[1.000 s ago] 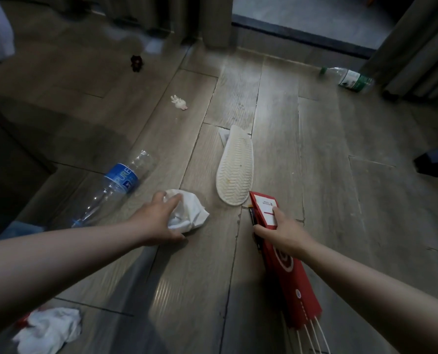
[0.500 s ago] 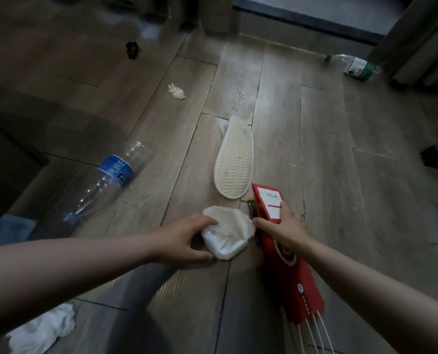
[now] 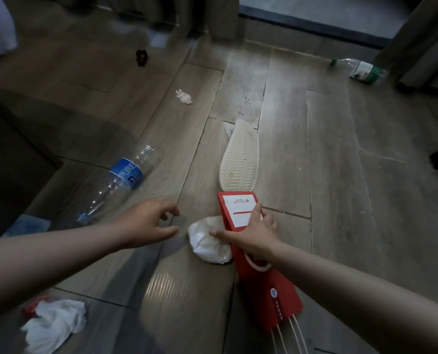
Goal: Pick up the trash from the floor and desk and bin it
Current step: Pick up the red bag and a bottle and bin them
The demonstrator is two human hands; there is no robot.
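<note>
Left hand [image 3: 149, 223]: empty, fingers spread and curled just above the floor; half a second ago it gripped the crumpled tissue, which it has now let go.
Right hand [image 3: 253, 232]: flat on the red paper bag [image 3: 269, 284], pinning its mouth end; thumb touching the tissue.
Crumpled tissue [image 3: 209, 241]: on the floor against the bag's left edge, partly tucked under its mouth; a bare strip of plank separates it from the left hand.
Bag edges: top edge just beside the heel of the white insole [image 3: 239, 162]; white cord handles trail off the bottom of the view.
Open room: bare planks right of the bag and insole.
Clear bottle [image 3: 115, 185]: lying left of the hands, blue label reading "PURE".
Second bottle [image 3: 358, 71]: far right by the curtain, green label, writing unreadable.
White wad [image 3: 54, 325]: bottom left, well apart.
Bag label: white panel, print too small to read.
</note>
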